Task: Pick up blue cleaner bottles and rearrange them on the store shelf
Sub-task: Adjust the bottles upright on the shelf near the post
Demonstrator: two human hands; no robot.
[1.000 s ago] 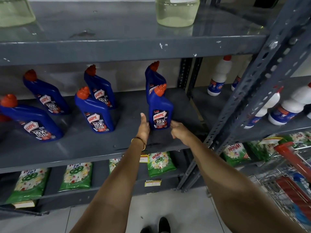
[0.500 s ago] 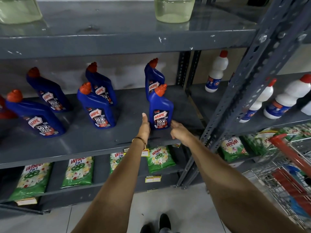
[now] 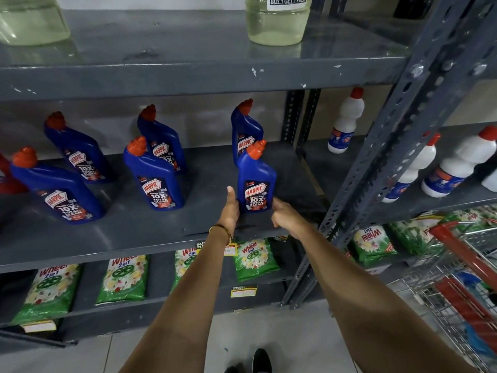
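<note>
head view looks down on a grey metal shelf rack (image 3: 188, 74) with a slotted corner post (image 3: 382, 146) slanting down its right side. a shopping cart (image 3: 462, 286) with a red handle sits at the lower right, on the pale floor. on the top board stand two jugs of pale yellow liquid (image 3: 278, 22), the left one cut off by the frame edge. green detergent packets (image 3: 123, 278) lie in a row on the bottom board, with more of them right of the post. white bottles with red caps (image 3: 347, 121) stand on the neighbouring board to the right. the middle shelf (image 3: 129, 232) carries six blue cleaner bottles with red caps, all upright: a pair at the left (image 3: 57, 188), a pair in the middle (image 3: 154, 176), and a pair at the right, one behind the other. the front bottle (image 3: 256, 181) of the right pair stands near the shelf's front edge, label facing out. the left hand (image 3: 230, 211), with a gold bangle (image 3: 222, 231) on its wrist, is flat and upright against the bottle's left side, thumb pointing up, fingers uncurled. the right hand (image 3: 285, 218) meets the bottle's lower right corner with loosely curled fingers; whether it presses or merely touches cannot be told. neither hand wraps around the bottle.
</note>
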